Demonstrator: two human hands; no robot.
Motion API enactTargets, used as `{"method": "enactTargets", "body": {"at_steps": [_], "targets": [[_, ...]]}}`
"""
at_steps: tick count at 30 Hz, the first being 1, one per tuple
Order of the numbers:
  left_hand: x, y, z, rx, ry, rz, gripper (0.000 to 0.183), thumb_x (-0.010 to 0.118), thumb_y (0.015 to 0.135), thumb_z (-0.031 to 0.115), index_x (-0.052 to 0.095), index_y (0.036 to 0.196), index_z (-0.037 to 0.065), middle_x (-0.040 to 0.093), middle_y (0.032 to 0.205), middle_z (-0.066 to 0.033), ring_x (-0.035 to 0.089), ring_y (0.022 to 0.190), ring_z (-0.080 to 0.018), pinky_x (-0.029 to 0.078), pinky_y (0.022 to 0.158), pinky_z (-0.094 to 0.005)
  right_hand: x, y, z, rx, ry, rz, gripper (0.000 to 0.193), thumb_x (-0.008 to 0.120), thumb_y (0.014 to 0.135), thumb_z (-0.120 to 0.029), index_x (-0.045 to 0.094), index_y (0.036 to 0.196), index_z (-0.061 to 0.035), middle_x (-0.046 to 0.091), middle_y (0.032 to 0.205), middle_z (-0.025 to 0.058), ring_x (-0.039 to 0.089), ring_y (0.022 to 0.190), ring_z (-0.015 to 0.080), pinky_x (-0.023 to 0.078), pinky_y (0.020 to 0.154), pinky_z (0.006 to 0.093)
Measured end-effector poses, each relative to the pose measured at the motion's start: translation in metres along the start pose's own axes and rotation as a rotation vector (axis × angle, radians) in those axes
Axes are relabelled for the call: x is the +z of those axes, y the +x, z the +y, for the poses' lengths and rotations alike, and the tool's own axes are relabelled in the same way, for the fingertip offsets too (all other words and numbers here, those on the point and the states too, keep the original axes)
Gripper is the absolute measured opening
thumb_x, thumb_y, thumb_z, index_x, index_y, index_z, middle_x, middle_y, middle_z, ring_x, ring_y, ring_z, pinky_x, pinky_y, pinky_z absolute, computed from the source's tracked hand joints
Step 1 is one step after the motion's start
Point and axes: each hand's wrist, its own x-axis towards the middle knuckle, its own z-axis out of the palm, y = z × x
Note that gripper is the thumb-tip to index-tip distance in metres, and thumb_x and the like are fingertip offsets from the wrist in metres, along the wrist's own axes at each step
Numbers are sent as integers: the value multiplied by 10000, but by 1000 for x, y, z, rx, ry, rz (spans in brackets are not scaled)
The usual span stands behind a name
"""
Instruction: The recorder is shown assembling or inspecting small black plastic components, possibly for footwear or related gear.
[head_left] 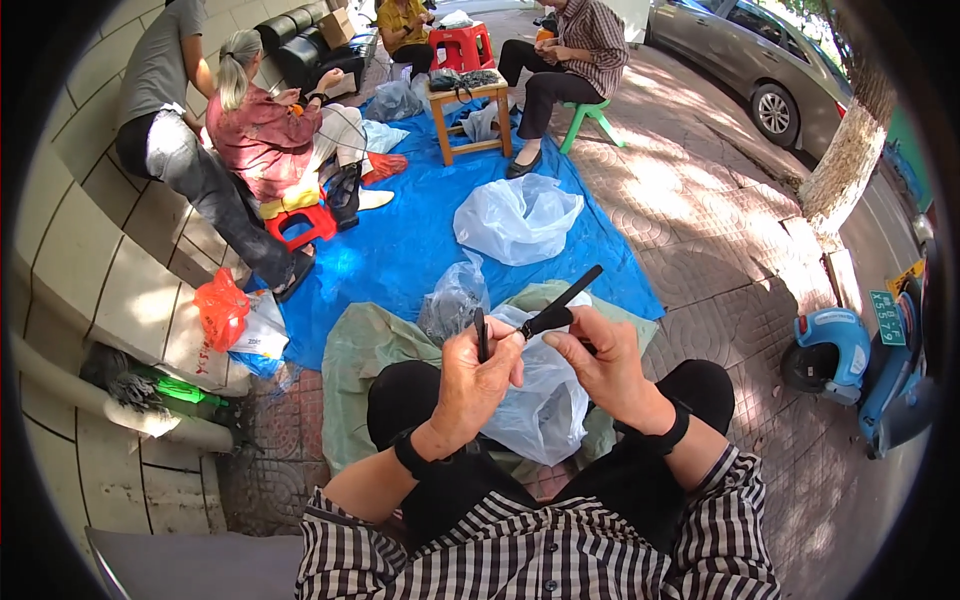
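Observation:
Above my lap, my left hand [478, 375] and my right hand [612, 368] are close together, their fingers closed on a black strap-like piece [550, 319]. One end of the piece sticks up past the fingers of my right hand. A short black tip also rises beside my left thumb; whether it belongs to the same piece I cannot tell. Below the hands a white plastic bag [548, 405] lies between my knees on green sheeting [350, 375]. Just beyond my left hand is a clear bag with dark contents [457, 297].
A blue tarp [370, 265] spreads ahead, carrying another translucent bag [518, 220] and a wooden stool [468, 110]. Several people sit or bend at its far side. A red bag [221, 310] is by the left wall; a blue scooter [895, 365] stands at right.

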Motion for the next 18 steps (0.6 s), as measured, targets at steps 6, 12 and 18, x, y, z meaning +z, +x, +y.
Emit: {"method": "enactTargets", "body": {"at_steps": [6, 12, 18], "targets": [[10, 10, -5, -51, 26, -32, 127, 540, 867, 114, 550, 767, 36, 547, 564, -11, 402, 434, -23, 304, 415, -182, 5, 7, 20, 86, 175, -33, 155, 639, 841, -129, 578, 905, -1, 515, 565, 52, 458, 477, 116, 364, 452, 274], [1, 20, 2, -75, -102, -146, 116, 556, 846, 132, 568, 882, 22, 583, 726, -36, 438, 487, -37, 334, 454, -184, -15, 13, 39, 569, 912, -253, 132, 644, 852, -165, 614, 888, -42, 458, 585, -54, 350, 452, 41, 262, 419, 203], [10, 33, -12, 161, 290, -229, 201, 642, 774, 103, 568, 946, 31, 561, 830, -8, 388, 548, -32, 363, 518, -212, -17, 7, 52, 674, 1179, -286, 182, 659, 845, -209, 634, 898, -37, 435, 552, -57, 311, 436, 33, 226, 407, 204]]}}
